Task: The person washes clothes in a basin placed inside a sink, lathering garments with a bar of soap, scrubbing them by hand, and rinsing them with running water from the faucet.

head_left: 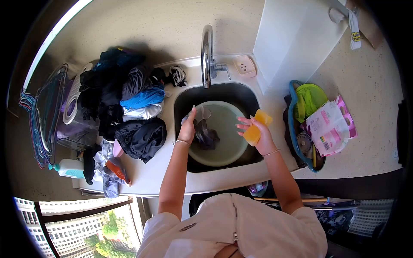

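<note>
A pale green round basin (219,161) with cloudy water sits inside the dark sink (254,98). At its left rim my left hand (187,127) grips a dark, sheer piece of wet cloth (206,136), which hangs down into the water. Whether it is a sock or another garment I cannot tell. Over the basin's right side, my right hand (260,136) holds a yellow-orange bar of soap (257,128) between thumb and palm, with its other fingers spread toward the water. Above the basin stands a chrome faucet (207,56).
A heap of dark and blue clothes (124,94) covers the counter on the left, with hangers (45,116) and a white bottle (71,168) beyond. A pink soap dish (245,66) stands behind the sink. On the right is a blue-rimmed basket (294,124) with a pink-white package (329,127).
</note>
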The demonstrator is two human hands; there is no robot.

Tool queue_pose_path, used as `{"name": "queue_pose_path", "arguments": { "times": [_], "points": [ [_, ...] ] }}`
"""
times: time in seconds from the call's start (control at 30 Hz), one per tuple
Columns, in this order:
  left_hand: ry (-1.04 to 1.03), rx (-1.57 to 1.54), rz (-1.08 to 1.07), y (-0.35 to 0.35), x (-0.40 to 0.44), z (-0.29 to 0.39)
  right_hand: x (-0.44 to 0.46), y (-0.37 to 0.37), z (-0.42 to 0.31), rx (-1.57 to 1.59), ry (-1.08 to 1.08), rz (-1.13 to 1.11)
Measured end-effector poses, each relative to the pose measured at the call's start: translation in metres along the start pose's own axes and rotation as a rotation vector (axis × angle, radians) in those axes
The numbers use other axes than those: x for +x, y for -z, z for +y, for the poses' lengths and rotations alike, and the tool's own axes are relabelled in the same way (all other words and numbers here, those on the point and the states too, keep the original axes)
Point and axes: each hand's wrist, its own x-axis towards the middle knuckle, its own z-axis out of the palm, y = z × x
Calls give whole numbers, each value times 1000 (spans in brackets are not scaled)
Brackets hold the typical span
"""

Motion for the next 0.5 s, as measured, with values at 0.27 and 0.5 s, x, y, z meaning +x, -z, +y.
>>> {"name": "queue_pose_path", "arguments": {
  "times": [0.27, 0.5],
  "points": [
    [303, 859, -158, 6, 85, -170, -43, 44, 9, 8, 23, 219],
    [261, 42, 12, -31, 55, -110, -51, 60, 31, -274, -93, 313]
  ]
}}
